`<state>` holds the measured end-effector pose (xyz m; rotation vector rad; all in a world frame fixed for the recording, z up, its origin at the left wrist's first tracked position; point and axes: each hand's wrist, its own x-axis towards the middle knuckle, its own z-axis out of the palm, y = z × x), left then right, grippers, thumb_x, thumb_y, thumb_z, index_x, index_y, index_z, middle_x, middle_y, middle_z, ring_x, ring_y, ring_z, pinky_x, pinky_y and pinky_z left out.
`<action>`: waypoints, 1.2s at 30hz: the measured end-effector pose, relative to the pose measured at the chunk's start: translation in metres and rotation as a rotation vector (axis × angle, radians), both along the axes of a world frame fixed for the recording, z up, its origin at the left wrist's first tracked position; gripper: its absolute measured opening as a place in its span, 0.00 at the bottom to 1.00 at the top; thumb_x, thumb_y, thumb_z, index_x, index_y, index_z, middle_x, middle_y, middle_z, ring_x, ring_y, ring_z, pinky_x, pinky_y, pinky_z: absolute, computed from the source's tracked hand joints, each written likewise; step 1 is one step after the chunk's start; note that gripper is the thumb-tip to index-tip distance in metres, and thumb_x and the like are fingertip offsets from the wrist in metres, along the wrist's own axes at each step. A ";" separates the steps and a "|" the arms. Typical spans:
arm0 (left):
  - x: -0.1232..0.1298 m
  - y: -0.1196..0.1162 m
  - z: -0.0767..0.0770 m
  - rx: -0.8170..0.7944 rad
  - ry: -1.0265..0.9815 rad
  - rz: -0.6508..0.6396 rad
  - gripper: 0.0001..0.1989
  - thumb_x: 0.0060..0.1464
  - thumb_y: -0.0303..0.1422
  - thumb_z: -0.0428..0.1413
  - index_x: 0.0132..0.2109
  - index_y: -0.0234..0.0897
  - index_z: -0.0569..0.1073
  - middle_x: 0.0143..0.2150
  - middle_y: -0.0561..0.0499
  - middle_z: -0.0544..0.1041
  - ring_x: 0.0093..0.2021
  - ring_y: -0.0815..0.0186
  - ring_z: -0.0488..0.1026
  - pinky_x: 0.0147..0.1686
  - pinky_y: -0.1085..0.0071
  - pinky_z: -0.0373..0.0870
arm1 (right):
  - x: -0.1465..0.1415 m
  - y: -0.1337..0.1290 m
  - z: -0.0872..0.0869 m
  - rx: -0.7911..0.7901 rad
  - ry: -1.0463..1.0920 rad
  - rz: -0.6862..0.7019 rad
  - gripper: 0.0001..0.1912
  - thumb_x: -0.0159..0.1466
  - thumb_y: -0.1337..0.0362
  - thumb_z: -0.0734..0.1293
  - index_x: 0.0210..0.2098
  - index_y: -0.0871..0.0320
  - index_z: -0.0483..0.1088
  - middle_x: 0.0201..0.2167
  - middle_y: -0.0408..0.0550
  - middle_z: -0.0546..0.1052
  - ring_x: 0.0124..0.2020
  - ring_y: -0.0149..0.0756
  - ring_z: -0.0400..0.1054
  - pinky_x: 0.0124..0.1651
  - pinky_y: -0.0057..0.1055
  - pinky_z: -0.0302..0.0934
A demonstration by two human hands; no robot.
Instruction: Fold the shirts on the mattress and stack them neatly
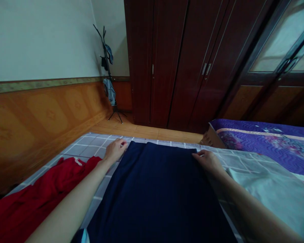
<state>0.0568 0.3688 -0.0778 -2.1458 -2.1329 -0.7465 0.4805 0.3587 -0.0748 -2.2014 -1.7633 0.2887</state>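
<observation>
A dark navy cloth garment [159, 192] lies spread over a grey checked sheet [87, 143], its far edge running between my two hands. My left hand [116, 149] is closed at the garment's far left corner, fingers curled; whether cloth is between them is hard to make out. At the far right corner, my right hand [208, 161] pinches the garment's edge between thumb and fingers. Left of the navy cloth lies a crumpled red garment [48, 185], partly behind my left forearm. A pale green cloth [273, 189] lies to the right, beyond my right forearm.
Beyond the sheet are a wooden floor [152, 132] and a dark red wardrobe [164, 67]. A coat rack [108, 67] with hanging items stands in the corner. At the right is a purple patterned bedspread [268, 138], with a cardboard box [212, 136] beside it.
</observation>
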 end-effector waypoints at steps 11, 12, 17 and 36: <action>0.023 0.017 -0.014 -0.075 -0.130 0.072 0.09 0.53 0.39 0.55 0.39 0.42 0.74 0.33 0.52 0.78 0.35 0.62 0.74 0.30 0.72 0.63 | -0.010 0.000 0.002 0.008 -0.049 -0.065 0.16 0.58 0.53 0.63 0.36 0.58 0.74 0.31 0.55 0.77 0.36 0.47 0.72 0.32 0.33 0.58; 0.021 0.020 -0.015 -0.079 -0.152 0.080 0.08 0.53 0.38 0.54 0.38 0.42 0.74 0.33 0.53 0.78 0.34 0.62 0.74 0.30 0.72 0.63 | -0.011 -0.001 0.004 0.007 -0.052 -0.068 0.14 0.58 0.55 0.63 0.35 0.57 0.74 0.32 0.54 0.77 0.36 0.46 0.72 0.32 0.33 0.58; 0.012 0.028 -0.019 -0.038 -0.265 0.093 0.09 0.54 0.38 0.51 0.37 0.39 0.73 0.35 0.51 0.78 0.36 0.63 0.75 0.33 0.72 0.66 | -0.016 -0.004 0.008 0.015 -0.057 -0.102 0.14 0.61 0.56 0.61 0.37 0.57 0.74 0.32 0.55 0.78 0.37 0.46 0.72 0.32 0.32 0.57; -0.003 0.035 -0.026 0.061 -0.298 0.228 0.10 0.55 0.38 0.48 0.39 0.38 0.70 0.37 0.45 0.77 0.41 0.56 0.74 0.39 0.66 0.67 | -0.007 -0.004 0.013 0.065 -0.136 -0.216 0.13 0.62 0.62 0.59 0.39 0.59 0.73 0.36 0.56 0.78 0.41 0.45 0.72 0.37 0.32 0.60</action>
